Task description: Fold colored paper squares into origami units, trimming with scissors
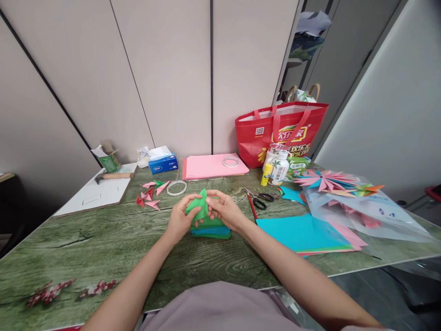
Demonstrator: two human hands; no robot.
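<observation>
Between my two hands is a piece of green folded paper (201,205), raised a little above the table with a pointed tip facing up. My left hand (184,215) pinches its left side, thumb across the front. On the right side the fingers of my right hand (222,207) are closed on the same paper. Beneath the hands lies a stack of blue and green paper pieces (211,232), partly covered by them. Left of my left hand are several small folded paper pieces (149,195) in pink, red and green, next to a roll of tape (176,188).
Pink sheets (206,166) with another tape roll (230,161) lie behind. Rightward are scissors (260,202), a red pencil (251,206), a glue stick (266,174), blue sheets (299,230), paper stars (325,180) and a red bag (251,142). A hammer (115,175) and tissue pack (162,163) stand left.
</observation>
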